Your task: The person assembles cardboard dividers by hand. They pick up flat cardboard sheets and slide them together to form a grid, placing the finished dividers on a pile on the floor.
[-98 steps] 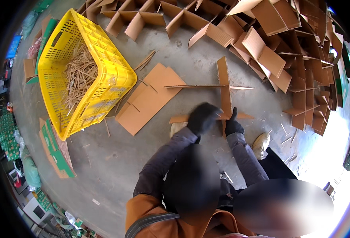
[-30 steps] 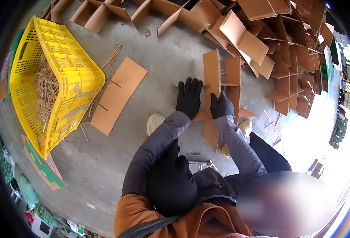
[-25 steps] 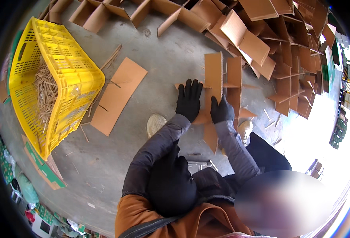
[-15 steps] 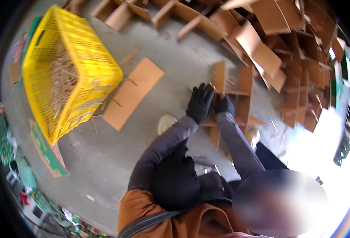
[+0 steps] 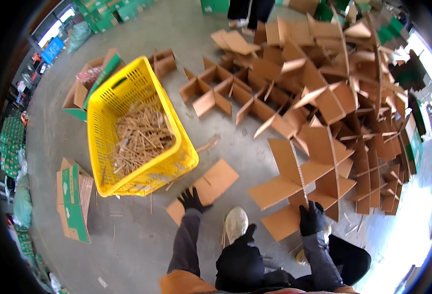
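Observation:
My left hand, in a black glove, reaches down with fingers spread onto a flat brown cardboard strip. That strip lies on the floor and has slits cut into it. My right hand, gloved in black too, is closed on the near edge of a slotted cardboard divider. The divider is made of crossed panels that form open cells, and it stands tilted to the right of my feet. My right thumb and fingertips are partly hidden against the cardboard.
A yellow plastic crate holding thin cardboard scraps stands at the left. Many assembled dividers are heaped at the far right. A green and brown carton lies left. Another person's legs show at the back.
My hands were together at the divider; now the left has moved away to the flat strip. The right has stayed with the divider. The view has shifted, showing more of the floor ahead.

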The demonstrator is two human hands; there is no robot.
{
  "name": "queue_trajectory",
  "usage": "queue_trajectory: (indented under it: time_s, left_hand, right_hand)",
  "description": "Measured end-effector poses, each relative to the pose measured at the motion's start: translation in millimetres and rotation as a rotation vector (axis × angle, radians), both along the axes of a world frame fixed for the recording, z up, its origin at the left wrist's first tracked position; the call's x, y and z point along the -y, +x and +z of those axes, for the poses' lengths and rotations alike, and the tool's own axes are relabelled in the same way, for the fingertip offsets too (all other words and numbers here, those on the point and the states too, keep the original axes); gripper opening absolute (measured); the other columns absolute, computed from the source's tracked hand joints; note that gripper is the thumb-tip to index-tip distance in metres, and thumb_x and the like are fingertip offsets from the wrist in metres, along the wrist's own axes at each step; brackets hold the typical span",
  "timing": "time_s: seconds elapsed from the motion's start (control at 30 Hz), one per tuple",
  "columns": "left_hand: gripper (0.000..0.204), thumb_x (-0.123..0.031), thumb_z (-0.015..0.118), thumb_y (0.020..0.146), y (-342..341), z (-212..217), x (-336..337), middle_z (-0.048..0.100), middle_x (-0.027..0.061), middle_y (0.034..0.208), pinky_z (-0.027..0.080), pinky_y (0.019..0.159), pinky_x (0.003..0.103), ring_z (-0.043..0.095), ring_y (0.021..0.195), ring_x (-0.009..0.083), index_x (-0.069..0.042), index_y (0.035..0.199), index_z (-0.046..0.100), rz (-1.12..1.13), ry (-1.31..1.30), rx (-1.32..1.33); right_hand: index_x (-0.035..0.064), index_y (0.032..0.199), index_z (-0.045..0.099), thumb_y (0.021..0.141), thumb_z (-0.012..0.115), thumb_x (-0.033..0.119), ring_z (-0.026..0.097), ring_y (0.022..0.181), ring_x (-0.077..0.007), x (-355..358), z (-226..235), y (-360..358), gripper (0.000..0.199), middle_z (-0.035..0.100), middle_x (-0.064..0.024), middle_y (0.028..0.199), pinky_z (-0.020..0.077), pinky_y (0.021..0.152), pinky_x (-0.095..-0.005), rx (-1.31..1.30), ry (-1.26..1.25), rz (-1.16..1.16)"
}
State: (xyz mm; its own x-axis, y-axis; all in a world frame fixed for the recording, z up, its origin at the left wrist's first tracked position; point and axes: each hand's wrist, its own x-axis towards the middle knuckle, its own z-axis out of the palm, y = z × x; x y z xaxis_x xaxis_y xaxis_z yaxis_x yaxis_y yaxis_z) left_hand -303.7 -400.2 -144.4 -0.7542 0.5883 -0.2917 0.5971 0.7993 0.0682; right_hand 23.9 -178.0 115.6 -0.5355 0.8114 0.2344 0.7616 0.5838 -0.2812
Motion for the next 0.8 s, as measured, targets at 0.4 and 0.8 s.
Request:
queue_trajectory:
  time_s: [0.4,0.8]
  left_hand:
    - [0.118,-0.081,0.062,0.047,42,104,-23,0.028,0.0194,0.14,0.007,0.104,0.063,0.023,0.131,0.0373,-0.022,0.141,0.021,0.146,-0.018,0.232]
    - [0.122,-0.084,0.059,0.049,-2,114,-120,0.016,0.0246,0.147,0.009,0.105,0.06,0.014,0.136,0.0395,-0.018,0.143,0.019,0.08,0.074,0.099]
  right_hand:
    - [0.0085,0.12,0.051,0.083,0.061,0.036,0.056,0.104,-0.0351,-218,389,-235,0.047,0.055,-0.018,0.119,0.0456,0.086,-0.0385,-0.516,0.547,0.186]
    - [0.0145,0.099,0.062,0.079,0.065,0.021,0.063,0.08,-0.0255,20,165,206,0.022,0.066,-0.0046,0.087,0.0486,0.07,-0.0371,0.1,0.016,-0.175]
